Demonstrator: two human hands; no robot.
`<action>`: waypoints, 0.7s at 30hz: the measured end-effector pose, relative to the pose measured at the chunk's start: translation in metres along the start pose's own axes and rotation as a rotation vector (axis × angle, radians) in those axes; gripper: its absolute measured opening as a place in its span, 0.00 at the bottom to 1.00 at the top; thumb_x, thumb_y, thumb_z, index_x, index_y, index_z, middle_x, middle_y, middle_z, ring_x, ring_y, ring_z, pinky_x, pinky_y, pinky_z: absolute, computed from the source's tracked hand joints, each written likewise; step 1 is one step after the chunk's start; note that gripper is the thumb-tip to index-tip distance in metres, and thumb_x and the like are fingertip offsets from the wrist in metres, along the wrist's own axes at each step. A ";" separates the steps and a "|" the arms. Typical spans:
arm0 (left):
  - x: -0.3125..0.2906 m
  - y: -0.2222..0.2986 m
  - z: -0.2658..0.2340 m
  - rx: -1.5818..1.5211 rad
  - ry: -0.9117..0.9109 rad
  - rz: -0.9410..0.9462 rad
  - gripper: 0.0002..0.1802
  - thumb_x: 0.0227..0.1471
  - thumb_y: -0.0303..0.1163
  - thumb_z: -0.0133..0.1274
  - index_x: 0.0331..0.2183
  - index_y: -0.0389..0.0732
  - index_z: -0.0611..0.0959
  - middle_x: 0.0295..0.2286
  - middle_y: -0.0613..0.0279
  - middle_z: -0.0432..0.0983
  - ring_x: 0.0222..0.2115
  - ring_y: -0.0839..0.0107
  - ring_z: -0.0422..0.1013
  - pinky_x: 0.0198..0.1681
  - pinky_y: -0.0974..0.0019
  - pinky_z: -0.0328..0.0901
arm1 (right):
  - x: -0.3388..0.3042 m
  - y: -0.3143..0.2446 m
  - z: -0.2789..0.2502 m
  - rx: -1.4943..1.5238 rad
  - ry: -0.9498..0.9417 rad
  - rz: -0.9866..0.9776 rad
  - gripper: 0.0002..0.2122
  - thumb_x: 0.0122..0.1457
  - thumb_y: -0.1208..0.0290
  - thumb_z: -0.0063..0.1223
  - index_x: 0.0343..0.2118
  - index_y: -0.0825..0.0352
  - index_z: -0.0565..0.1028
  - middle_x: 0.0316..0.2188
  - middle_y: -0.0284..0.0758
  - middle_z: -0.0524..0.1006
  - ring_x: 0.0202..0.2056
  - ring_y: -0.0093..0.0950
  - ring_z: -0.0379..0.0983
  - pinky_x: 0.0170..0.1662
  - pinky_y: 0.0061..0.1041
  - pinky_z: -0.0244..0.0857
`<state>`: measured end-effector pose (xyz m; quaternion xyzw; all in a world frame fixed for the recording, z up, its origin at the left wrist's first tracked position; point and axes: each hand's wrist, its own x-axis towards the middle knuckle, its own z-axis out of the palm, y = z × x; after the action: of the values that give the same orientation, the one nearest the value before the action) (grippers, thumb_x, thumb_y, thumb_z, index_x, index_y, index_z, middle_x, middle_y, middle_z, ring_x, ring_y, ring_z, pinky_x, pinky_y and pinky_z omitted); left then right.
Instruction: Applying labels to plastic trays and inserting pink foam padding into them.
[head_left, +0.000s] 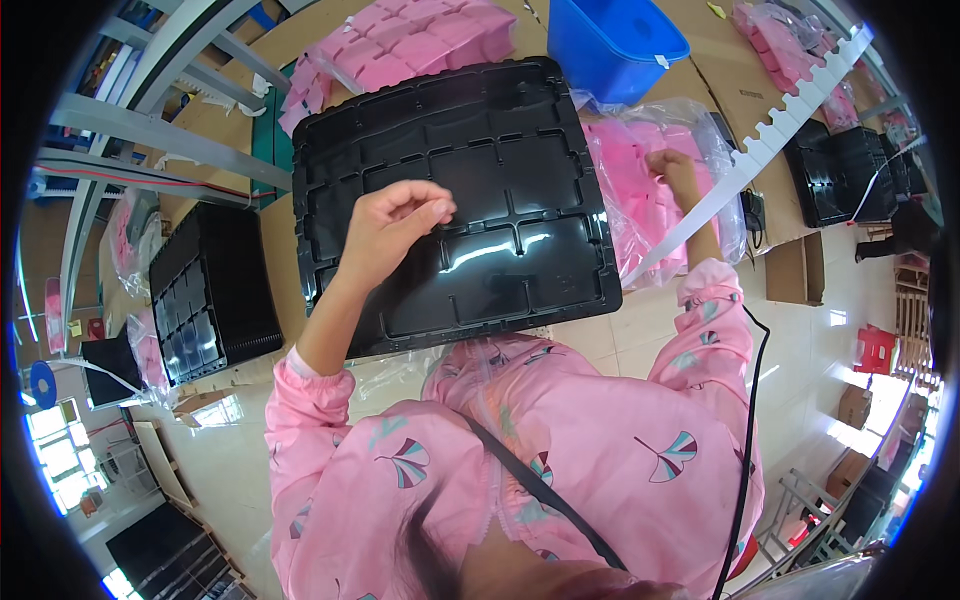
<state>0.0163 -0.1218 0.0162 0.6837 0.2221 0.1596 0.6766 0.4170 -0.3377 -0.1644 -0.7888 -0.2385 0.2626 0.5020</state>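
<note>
A large black plastic tray (480,150) with moulded ribs and compartments lies in front of me. Over its middle is my left hand (395,225), fingers curled in and thumb against them; whatever they hold, if anything, is too small to make out. To the right of the tray, pink moulded pieces (630,150) lie in a clear plastic bag (725,150). My right hand (677,178) reaches over them with its fingers bent together at the pink surface. What sits between those fingers cannot be made out.
A blue plastic bin (615,50) stands beyond the pink pieces, and more bagged pink pieces (420,40) lie behind the tray. A white notched strip (760,150) slants past my right forearm. Stacked black trays (215,290) are at left; metal frame bars (170,130) rise there.
</note>
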 end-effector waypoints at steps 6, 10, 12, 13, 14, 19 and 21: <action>0.045 -0.008 0.032 -0.022 -0.192 -0.014 0.18 0.52 0.35 0.52 0.43 0.35 0.76 0.39 0.60 0.73 0.42 0.74 0.68 0.46 0.72 0.60 | -0.013 -0.096 -0.044 0.486 -0.188 -0.111 0.05 0.56 0.73 0.49 0.31 0.68 0.74 0.25 0.29 0.75 0.26 0.17 0.70 0.32 0.17 0.66; 0.068 -0.009 0.050 -0.103 -0.226 -0.024 0.31 0.51 0.44 0.51 0.50 0.31 0.68 0.48 0.55 0.65 0.49 0.71 0.62 0.52 0.71 0.54 | -0.032 -0.156 -0.018 0.522 -0.171 -0.201 0.05 0.54 0.70 0.52 0.27 0.65 0.74 0.22 0.26 0.73 0.23 0.15 0.66 0.28 0.14 0.61; 0.078 -0.011 0.052 -0.126 -0.256 -0.017 0.41 0.50 0.52 0.50 0.53 0.29 0.61 0.51 0.52 0.61 0.51 0.68 0.60 0.54 0.69 0.52 | -0.038 -0.177 -0.002 0.539 -0.195 -0.242 0.05 0.54 0.70 0.52 0.27 0.66 0.74 0.22 0.26 0.73 0.23 0.15 0.66 0.28 0.14 0.62; 0.082 -0.011 0.053 -0.167 -0.272 -0.046 0.42 0.49 0.53 0.50 0.53 0.29 0.60 0.51 0.51 0.61 0.51 0.67 0.59 0.54 0.68 0.52 | -0.041 -0.186 0.005 0.549 -0.208 -0.261 0.05 0.54 0.70 0.52 0.27 0.67 0.74 0.22 0.27 0.73 0.23 0.15 0.66 0.28 0.14 0.62; 0.085 -0.010 0.055 -0.207 -0.287 -0.073 0.44 0.48 0.55 0.50 0.54 0.30 0.59 0.51 0.51 0.61 0.51 0.67 0.59 0.54 0.68 0.52 | -0.038 -0.193 0.009 0.575 -0.257 -0.285 0.06 0.54 0.71 0.52 0.28 0.68 0.75 0.23 0.28 0.74 0.23 0.15 0.67 0.28 0.14 0.62; 0.084 -0.001 0.066 -0.229 -0.336 -0.110 0.49 0.44 0.62 0.49 0.55 0.32 0.58 0.50 0.54 0.61 0.50 0.68 0.60 0.52 0.67 0.54 | -0.038 -0.232 0.039 0.671 -0.267 -0.379 0.06 0.54 0.71 0.52 0.30 0.69 0.75 0.24 0.29 0.75 0.23 0.16 0.68 0.28 0.14 0.63; 0.081 0.004 0.068 -0.357 -0.323 -0.064 0.43 0.44 0.59 0.52 0.51 0.36 0.64 0.44 0.61 0.66 0.45 0.74 0.62 0.48 0.70 0.55 | -0.034 -0.243 0.049 0.631 -0.257 -0.413 0.07 0.54 0.71 0.53 0.30 0.70 0.75 0.23 0.30 0.75 0.23 0.16 0.68 0.28 0.14 0.63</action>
<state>0.1204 -0.1382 0.0108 0.5626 0.1008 0.0635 0.8181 0.3323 -0.2340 0.0467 -0.4921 -0.3605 0.3132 0.7278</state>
